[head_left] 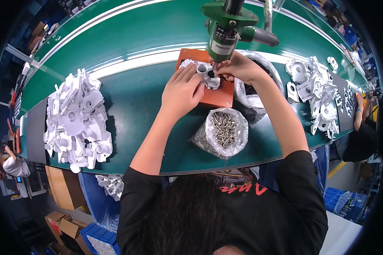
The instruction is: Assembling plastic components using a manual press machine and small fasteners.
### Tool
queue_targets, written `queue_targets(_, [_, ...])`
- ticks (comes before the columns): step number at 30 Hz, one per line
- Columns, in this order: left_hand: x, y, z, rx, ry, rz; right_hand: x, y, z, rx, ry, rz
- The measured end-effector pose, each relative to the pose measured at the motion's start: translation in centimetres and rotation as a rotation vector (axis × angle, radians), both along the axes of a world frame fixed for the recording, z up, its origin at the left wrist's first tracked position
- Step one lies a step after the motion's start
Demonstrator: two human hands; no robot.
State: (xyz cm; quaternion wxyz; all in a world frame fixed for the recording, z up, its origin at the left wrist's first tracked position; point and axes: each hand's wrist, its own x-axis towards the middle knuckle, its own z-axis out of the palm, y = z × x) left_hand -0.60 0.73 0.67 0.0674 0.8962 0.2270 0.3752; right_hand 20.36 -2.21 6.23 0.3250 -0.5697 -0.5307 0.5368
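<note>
My left hand [179,90] presses down on a white plastic part [205,73] that sits on an orange-brown block [219,97] on the green bench. My right hand [238,67] pinches something small right at the tip of a hanging green power screwdriver [226,29], just above the part; what the fingers pinch is too small to tell. The screwdriver hangs upright over the block. A clear bag of metal screws [224,129] lies open just in front of the block, between my forearms.
A heap of white plastic parts [78,119] lies at the left, another heap [315,91] at the right. A plastic bag [259,91] sits behind my right wrist. Another person's arm [361,123] shows at the far right, another person [8,163] at the far left.
</note>
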Motion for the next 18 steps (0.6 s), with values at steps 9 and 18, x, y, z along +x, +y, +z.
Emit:
queue_targets(9, [0.2,-0.1,0.1,0.002,-0.008,-0.008,0.5,0.9,-1.2,0.114,-0.056,0.094])
queue_targets(18, [0.3,0.0,-0.1,0.002,-0.038,-0.004,9.8,3.0,-1.6,0.591,0.381,-0.52])
